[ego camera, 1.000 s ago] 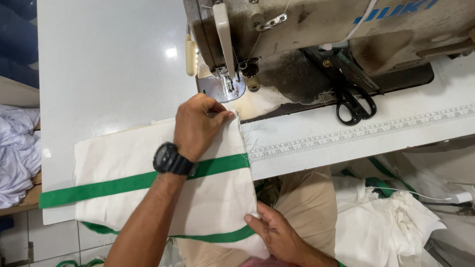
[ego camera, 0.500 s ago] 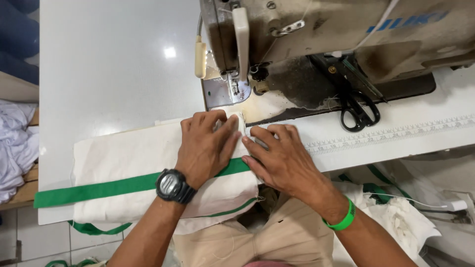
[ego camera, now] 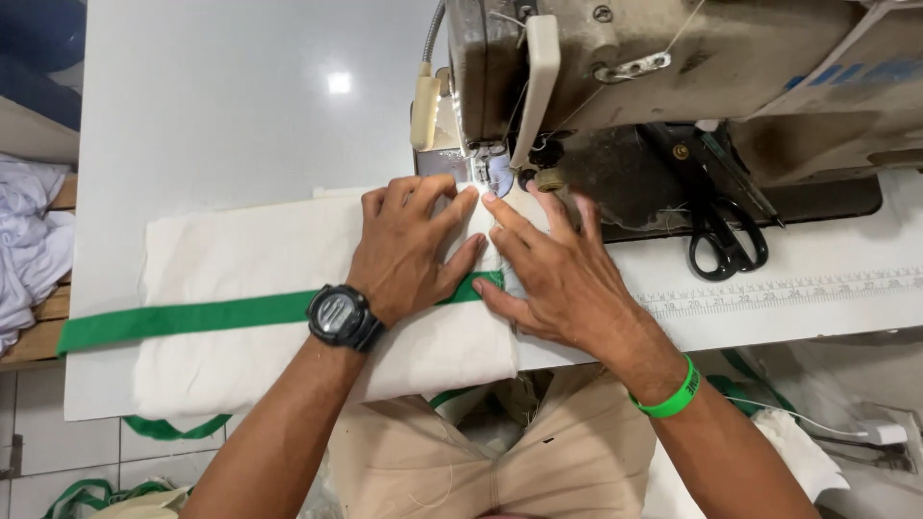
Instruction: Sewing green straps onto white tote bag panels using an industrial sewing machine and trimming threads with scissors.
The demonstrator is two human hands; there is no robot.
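A folded cream cloth (ego camera: 250, 269) with a green strap (ego camera: 183, 317) across it lies on the white sewing table (ego camera: 221, 115). My left hand (ego camera: 409, 245), a black watch on its wrist, presses flat on the cloth's right end. My right hand (ego camera: 558, 274), with a green wristband, lies flat beside it on the cloth's edge. The fingertips of both hands reach up to the presser foot (ego camera: 490, 178) of the worn sewing machine (ego camera: 692, 77). Neither hand grips anything.
Black scissors (ego camera: 726, 240) rest on the machine bed to the right. A printed ruler strip (ego camera: 788, 288) runs along the table's front edge. White fabric (ego camera: 29, 240) is piled at the left, more cloth (ego camera: 798, 452) at lower right.
Both hands and the cloth have slid up and to the right, toward the presser foot. The right hand came up from below the table onto the cloth earlier.
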